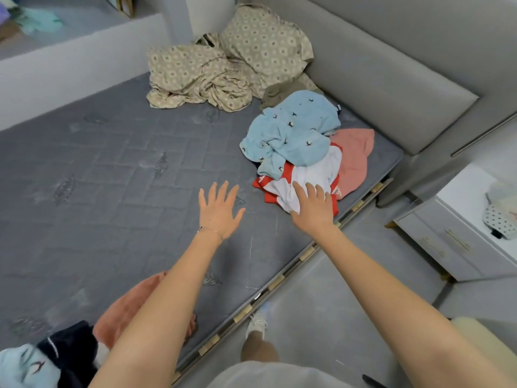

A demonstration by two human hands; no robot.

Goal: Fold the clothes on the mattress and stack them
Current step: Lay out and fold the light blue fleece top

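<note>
Clothes lie in a loose heap near the right edge of the grey mattress [112,163], close to the padded headboard [391,79]. A light blue garment [291,130] with small dark marks sits on top. A white and red shirt [307,175] spills out below it, and a pink garment [355,155] lies under both on the side nearest the mattress edge.

The right hand [313,207] rests on the near end of the white and red shirt, its fingers fairly straight and laid on the cloth, not curled round it. The left hand [219,211] is just beside the heap, over bare mattress, with its fingers spread wide and nothing in it. Whether it touches the mattress cannot be told. A thin bracelet [209,232] circles its wrist.

More clothes sit at the near left corner: a pink piece [131,306], a dark navy piece [70,351] and a pale blue piece [22,368]. Crumpled beige patterned bedding [223,60] lies at the head of the mattress. A white nightstand [461,233] stands on the floor to the right.
</note>
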